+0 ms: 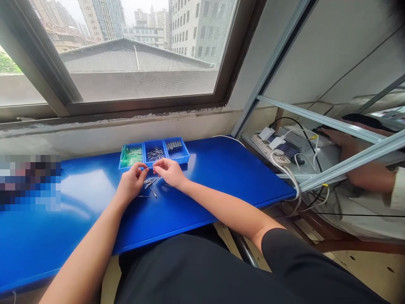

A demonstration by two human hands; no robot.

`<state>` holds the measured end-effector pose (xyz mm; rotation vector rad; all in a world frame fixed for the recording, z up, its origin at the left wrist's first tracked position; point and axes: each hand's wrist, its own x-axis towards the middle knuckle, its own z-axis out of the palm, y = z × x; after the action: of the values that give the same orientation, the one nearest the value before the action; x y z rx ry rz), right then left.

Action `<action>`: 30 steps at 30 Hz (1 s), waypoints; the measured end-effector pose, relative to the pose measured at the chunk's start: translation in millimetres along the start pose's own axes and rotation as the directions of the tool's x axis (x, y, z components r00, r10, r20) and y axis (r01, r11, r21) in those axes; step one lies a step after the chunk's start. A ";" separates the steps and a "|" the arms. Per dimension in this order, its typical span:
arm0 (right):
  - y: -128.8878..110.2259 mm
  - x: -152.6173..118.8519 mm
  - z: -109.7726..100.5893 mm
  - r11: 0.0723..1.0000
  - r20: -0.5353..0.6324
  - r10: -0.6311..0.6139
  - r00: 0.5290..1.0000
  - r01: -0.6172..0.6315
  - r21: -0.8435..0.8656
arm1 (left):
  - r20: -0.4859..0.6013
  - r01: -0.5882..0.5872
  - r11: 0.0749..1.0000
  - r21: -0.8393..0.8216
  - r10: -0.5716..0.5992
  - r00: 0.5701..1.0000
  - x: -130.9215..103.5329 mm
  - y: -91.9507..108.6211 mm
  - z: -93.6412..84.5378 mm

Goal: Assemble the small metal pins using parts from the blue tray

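My left hand point(134, 181) and my right hand point(172, 172) meet just in front of a blue three-part tray point(186, 160). Both are pinched closed, fingertips a short gap apart, on a small thin piece point(151, 167) that bridges them; its kind is too small to tell. Below the hands, several slim metal pieces point(153, 192) lie loose on the blue table point(209, 181). The tray's left compartment holds a green plastic bag point(127, 157) with small pale parts. Dark slender metal pieces point(155, 153) fill the middle one. Short metal cylinders point(174, 145) stand in rows in the right one.
A window point(142, 55) and wall rise behind the table. At the right stands a metal frame point(316, 114), with white cables point(294, 181) and a power strip point(272, 147) beyond it. Another person's arm point(363, 169) is at far right. A blurred patch covers the left edge.
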<state>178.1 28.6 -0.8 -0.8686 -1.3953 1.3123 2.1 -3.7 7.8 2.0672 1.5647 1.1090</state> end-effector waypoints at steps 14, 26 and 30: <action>0.5 -0.4 0.0 0.998 0.010 -0.046 0.999 0.046 -0.038 | 0.035 0.005 1.000 0.005 -0.005 0.999 1.4 -2.3 -1.8; -0.9 -2.9 -0.3 0.994 0.025 -0.072 0.997 0.074 -0.083 | 0.021 -0.032 0.999 0.037 0.031 0.999 1.6 -3.5 -1.5; -1.6 -2.8 -0.6 0.994 0.023 -0.066 0.998 0.068 -0.088 | 0.016 -0.013 1.000 0.018 0.013 1.000 1.1 -1.2 -1.5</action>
<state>179.5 25.8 0.2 -0.8623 -1.4950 1.2184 0.3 -2.6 8.3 2.0956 1.5623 1.0840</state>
